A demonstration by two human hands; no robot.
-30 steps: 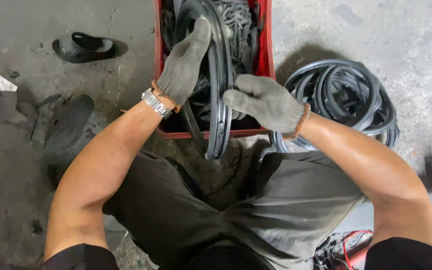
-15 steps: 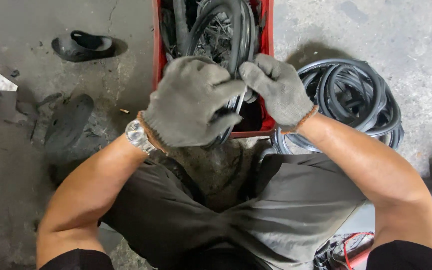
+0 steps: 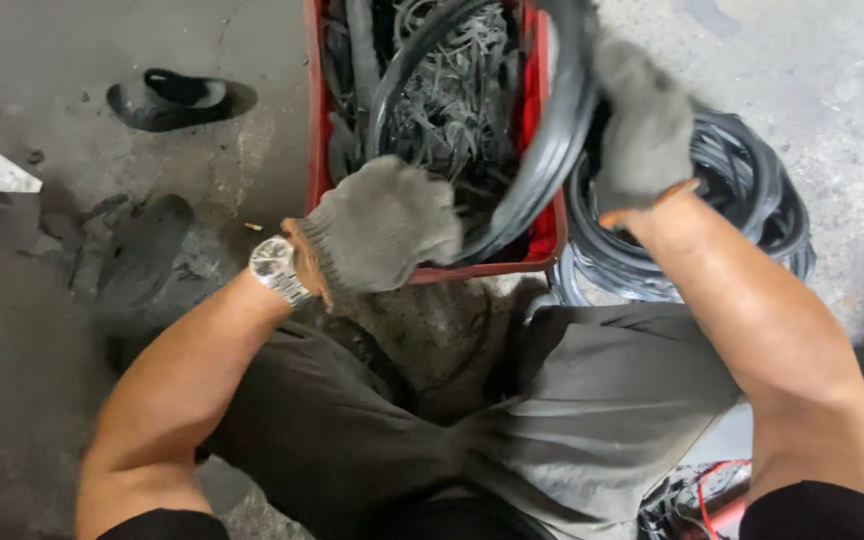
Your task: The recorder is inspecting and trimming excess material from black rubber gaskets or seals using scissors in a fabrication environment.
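While the left hand (image 3: 384,225) stays clenched on the rubber ring (image 3: 542,150), the right hand (image 3: 644,125), also gripping it, has swung it rightward over the red crate (image 3: 542,235).

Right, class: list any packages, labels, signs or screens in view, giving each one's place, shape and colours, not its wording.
Crate: the only container, red, rectangular, on the floor in front of the person, filled with black rubber strips.
Labels, signs, screens: none visible.
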